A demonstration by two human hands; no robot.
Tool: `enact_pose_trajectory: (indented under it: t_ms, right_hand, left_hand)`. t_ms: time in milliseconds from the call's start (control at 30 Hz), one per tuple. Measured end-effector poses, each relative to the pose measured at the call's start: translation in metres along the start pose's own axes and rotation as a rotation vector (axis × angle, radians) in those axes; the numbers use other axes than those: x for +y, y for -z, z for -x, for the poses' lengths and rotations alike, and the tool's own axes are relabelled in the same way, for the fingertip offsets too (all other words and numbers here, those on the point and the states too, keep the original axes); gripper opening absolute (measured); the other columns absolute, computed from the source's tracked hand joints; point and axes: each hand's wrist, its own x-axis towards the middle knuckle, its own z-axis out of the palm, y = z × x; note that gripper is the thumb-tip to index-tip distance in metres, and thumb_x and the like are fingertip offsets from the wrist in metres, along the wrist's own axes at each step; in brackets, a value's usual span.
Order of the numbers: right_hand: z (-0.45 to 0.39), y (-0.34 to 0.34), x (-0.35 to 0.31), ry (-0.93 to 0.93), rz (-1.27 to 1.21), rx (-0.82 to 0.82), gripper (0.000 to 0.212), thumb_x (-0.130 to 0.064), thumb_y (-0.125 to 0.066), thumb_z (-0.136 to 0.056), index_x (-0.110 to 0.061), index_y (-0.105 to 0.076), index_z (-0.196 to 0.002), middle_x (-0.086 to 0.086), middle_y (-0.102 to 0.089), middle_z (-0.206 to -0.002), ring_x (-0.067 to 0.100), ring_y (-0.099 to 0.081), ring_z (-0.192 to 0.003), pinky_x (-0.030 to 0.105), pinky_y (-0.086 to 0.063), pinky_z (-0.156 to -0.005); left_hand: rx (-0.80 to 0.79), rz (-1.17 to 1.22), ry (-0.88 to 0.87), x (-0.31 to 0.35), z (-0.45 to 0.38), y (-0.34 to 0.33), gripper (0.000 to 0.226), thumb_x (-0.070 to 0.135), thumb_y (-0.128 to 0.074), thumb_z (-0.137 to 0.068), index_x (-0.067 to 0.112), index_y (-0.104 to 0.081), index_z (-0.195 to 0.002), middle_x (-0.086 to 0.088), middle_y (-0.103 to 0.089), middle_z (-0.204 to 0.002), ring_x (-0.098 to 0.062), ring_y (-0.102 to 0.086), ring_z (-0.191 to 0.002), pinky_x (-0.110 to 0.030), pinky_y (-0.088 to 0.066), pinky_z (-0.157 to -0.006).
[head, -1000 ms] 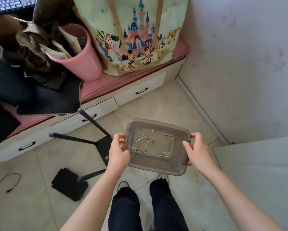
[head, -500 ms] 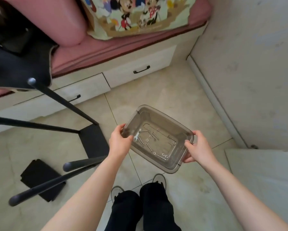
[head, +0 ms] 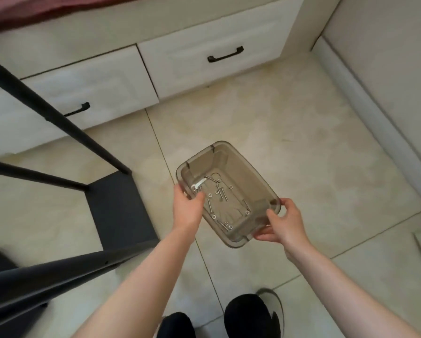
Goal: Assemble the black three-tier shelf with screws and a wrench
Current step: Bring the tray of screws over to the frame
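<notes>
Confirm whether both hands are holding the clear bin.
Yes: the left hand grips one end of the clear bin and the right hand grips the other.

Black shelf frame (head: 116, 206) tipped over on the floor — screws (head: 220, 193) and small wrench (head: 198, 185) loose in a clear tub (head: 251, 181).

The tub (head: 251, 176) is smoky, see-through plastic with a smooth sheen. Inside lie bright metal screws (head: 220, 193) and a shiny metal wrench (head: 198, 184). The shelf (head: 116, 208) panel and poles look matt black. The floor (head: 290, 123) is glossy cream tile; the drawers (head: 199, 62) are white with black handles.
</notes>
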Motion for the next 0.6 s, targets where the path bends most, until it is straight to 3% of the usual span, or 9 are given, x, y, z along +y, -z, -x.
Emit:
enact_pose_trajectory:
  t_ms: [33,100,267,433,600]
  right_hand:
    - [-0.01,-0.012,0.012,-0.016,-0.04,-0.006,0.021,-0.005,-0.051,-0.097,-0.015,-0.045,-0.114,0.027,-0.066,-0.083,0.038,-0.069,-0.052,0.036,-0.057,-0.044]
    - [-0.028,-0.033,0.033,-0.044,-0.104,-0.005,0.02,-0.005,-0.051,-0.097,-0.014,-0.043,-0.113,0.031,-0.065,-0.091,0.038,-0.069,-0.052,0.034,-0.056,-0.042]
    - [-0.06,-0.067,0.076,-0.05,-0.199,-0.025,0.023,-0.005,-0.048,-0.097,-0.014,-0.041,-0.117,0.032,-0.065,-0.1,0.036,-0.072,-0.059,0.037,-0.057,-0.046]
    - [-0.07,-0.078,0.101,-0.015,-0.23,-0.108,0.022,-0.008,-0.049,-0.095,-0.013,-0.041,-0.115,0.021,-0.07,-0.093,0.039,-0.073,-0.066,0.037,-0.057,-0.048]
    - [-0.068,-0.08,0.106,0.027,-0.163,-0.191,0.026,-0.011,-0.047,-0.096,-0.006,-0.042,-0.121,0.023,-0.072,-0.094,0.039,-0.073,-0.069,0.038,-0.057,-0.051]
  left_hand:
    - [-0.012,-0.008,-0.021,-0.014,-0.009,-0.003,0.049,0.008,-0.065,-0.091,0.02,-0.048,-0.135,0.011,-0.065,-0.106,0.008,-0.064,-0.083,-0.008,-0.051,-0.07]
    - [-0.042,-0.02,-0.049,-0.04,-0.025,-0.006,0.055,0.005,-0.065,-0.09,0.019,-0.047,-0.14,0.017,-0.064,-0.102,0.017,-0.062,-0.073,-0.001,-0.044,-0.058]
    - [-0.118,0.011,-0.097,-0.087,-0.057,-0.007,0.053,-0.003,-0.061,-0.089,0.025,-0.054,-0.133,0.01,-0.071,-0.108,-0.005,-0.071,-0.091,-0.018,-0.057,-0.073]
    - [-0.148,-0.006,-0.163,-0.107,-0.077,-0.001,0.044,0.001,-0.059,-0.091,0.025,-0.058,-0.128,0.006,-0.072,-0.11,-0.011,-0.07,-0.098,-0.031,-0.058,-0.089]
    - [-0.2,0.006,-0.12,-0.112,-0.074,0.006,0.038,0.006,-0.06,-0.095,0.022,-0.057,-0.129,0.006,-0.071,-0.111,-0.007,-0.07,-0.094,-0.024,-0.057,-0.086]
